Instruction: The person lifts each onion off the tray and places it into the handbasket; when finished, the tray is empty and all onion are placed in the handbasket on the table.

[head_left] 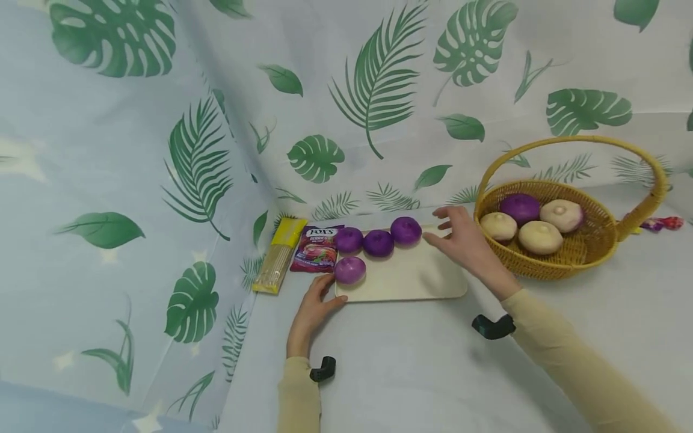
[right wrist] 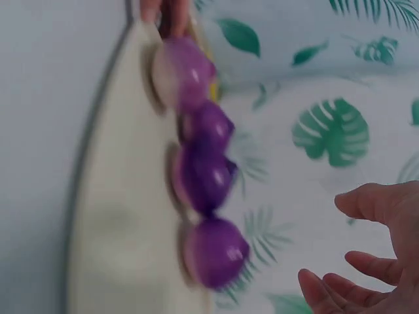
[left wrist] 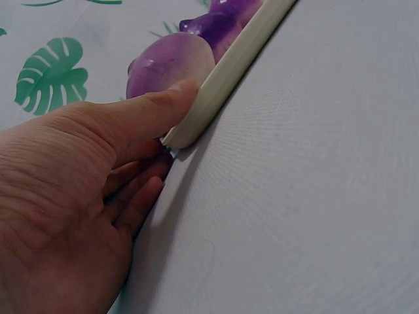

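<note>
Several round purple onions with pointed tips sit on a cream tray [head_left: 428, 279]. Three stand toward its back edge, the rightmost onion [head_left: 406, 231] among them; a paler onion [head_left: 350, 270] is at the front left. My left hand [head_left: 314, 307] grips the tray's front left corner; in the left wrist view the thumb [left wrist: 154, 110] lies over the rim and the fingers are lower, partly hidden. My right hand [head_left: 464, 243] is spread in the air between the rightmost onion and the basket. In the right wrist view nothing is between its fingers [right wrist: 360, 288].
A yellow wicker basket [head_left: 547, 270] with a tall handle holds one purple onion [head_left: 520, 208] and several whitish ones. Left of the tray lie a FOX'S berries bag [head_left: 317, 249] and a yellow-ended pack of sticks [head_left: 278, 255]. Wrapped sweets [head_left: 671, 223] lie behind the basket's right side.
</note>
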The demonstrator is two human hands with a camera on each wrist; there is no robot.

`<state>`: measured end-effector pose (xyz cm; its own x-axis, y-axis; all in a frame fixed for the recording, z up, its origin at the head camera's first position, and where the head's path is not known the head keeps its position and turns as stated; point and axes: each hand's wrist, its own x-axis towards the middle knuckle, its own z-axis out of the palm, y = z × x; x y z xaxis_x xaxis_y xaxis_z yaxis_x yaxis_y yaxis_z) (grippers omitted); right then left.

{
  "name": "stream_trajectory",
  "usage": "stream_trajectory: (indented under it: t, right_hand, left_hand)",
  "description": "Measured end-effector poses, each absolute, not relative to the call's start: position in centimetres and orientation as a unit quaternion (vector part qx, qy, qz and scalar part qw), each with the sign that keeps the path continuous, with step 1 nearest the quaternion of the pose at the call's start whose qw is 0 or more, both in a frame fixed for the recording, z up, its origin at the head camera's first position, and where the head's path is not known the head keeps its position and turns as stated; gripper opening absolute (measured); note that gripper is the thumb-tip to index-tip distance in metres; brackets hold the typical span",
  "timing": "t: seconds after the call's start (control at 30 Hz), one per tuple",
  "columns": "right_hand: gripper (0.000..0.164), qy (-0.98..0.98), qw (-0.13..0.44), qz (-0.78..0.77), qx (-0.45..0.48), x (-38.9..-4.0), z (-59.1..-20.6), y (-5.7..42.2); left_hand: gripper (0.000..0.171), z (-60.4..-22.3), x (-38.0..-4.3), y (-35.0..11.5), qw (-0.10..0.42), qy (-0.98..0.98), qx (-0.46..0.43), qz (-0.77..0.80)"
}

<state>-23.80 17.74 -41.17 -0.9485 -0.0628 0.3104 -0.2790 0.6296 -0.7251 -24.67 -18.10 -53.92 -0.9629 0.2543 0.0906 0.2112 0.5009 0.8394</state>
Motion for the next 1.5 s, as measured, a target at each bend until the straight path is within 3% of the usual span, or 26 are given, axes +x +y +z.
stream_trajectory:
  t: [0.33,0.47,0.63,0.9,1.2,1.5]
  right_hand:
    - [0.065,-0.870,0.067,0.468,0.138,-25.2,-46.2,8.9]
    - [0.072,-0.874,0.036,0.461,0.147,-25.8,-47.3,6.3]
    - [0.079,-0.880,0.027,0.448,0.156,-26.4,-48.3,4.8]
    - [0.076,-0.892,0.004,0.420,0.167,-27.6,-50.0,2.4]
    - [0.076,-0.901,0.005,0.405,0.157,-26.9,-50.3,3.3]
    - [0.075,-0.882,0.029,0.440,0.165,-25.6,-47.7,7.6]
  left_hand:
    - [0.066,-54.2,-24.8,-17.9,0.034,0.852,0.141,0.503]
    - [0.063,-52.1,-24.0,-17.9,0.039,0.853,0.149,0.499]
    - [0.063,-52.7,-24.4,-17.9,0.032,0.860,0.146,0.488]
    - [0.064,-53.7,-24.8,-18.4,0.026,0.870,0.134,0.474]
    - [0.065,-54.2,-24.7,-18.0,0.037,0.872,0.134,0.469]
    - [0.065,-53.8,-24.4,-18.3,0.026,0.872,0.127,0.472]
